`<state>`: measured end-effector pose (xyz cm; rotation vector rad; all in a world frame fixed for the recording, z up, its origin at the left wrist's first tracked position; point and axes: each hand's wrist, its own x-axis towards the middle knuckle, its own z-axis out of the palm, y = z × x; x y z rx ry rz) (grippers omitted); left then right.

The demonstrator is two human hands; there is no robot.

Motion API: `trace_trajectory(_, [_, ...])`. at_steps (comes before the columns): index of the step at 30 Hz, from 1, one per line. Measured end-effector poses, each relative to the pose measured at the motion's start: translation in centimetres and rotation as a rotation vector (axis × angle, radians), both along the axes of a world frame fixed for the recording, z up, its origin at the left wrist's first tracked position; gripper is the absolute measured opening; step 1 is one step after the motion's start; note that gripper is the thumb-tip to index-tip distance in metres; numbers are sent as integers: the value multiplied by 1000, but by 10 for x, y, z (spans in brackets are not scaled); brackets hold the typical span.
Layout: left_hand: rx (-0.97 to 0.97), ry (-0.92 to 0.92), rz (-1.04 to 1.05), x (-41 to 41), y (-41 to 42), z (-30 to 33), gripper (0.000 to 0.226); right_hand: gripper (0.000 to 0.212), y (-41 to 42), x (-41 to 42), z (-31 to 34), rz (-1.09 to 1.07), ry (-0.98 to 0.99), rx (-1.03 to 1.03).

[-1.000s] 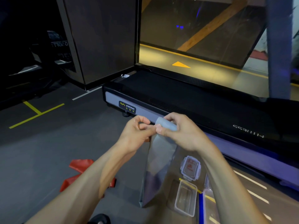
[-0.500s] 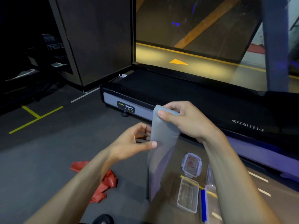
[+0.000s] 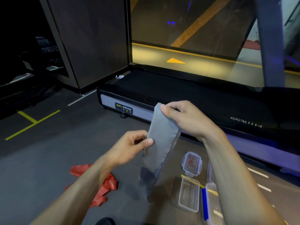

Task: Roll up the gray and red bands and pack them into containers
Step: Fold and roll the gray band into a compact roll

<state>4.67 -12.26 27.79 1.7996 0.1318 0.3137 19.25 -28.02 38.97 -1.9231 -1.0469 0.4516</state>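
Pinching gray band: right hand clamps top end, left hand nips edge; limp, light, stretchy, likely slippery.

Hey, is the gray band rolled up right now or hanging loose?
Loose: the flat gray stretch band hangs unrolled from the right hand.

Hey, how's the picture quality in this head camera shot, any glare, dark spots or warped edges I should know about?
Head view: far left is nearly black; warm yellow light floods the floor behind the treadmill, purple tint at right. Wide-angle bend shows in the slanted wall and post. The gray band, both hands and the clear container read sharp; the red band is dim but legible.
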Motion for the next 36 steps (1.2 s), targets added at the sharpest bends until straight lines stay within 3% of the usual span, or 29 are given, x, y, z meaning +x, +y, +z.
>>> trace_trajectory(7, [-32,-10,17,0,2,-1,18,26,3,3,-10,-60,83,54])
trace_trajectory(16, [15,14,72,-1,-3,0,17,30,0,0,-11,-94,63,21])
trace_trajectory(20, [311,1,292,-2,-15,4,22,33,-1,-1,-10,-94,50,28])
trace_trajectory(23, [266,-27,476,-3,-25,3,9,40,-1,-1,-11,-95,65,48])
trace_trajectory(26, [253,-32,497,-4,-28,1,16,39,0,-1,-11,-108,81,56])
trace_trajectory(29, [75,13,320,-7,-21,3,19,32,-1,1,-12,-143,72,75])
trace_trajectory(33, [-489,112,-83,-11,-25,14,12,29,1,1,-12,-180,50,68])
trace_trajectory(36, [-718,198,-7,-2,-30,15,14,29,4,-2,-11,-176,37,71])
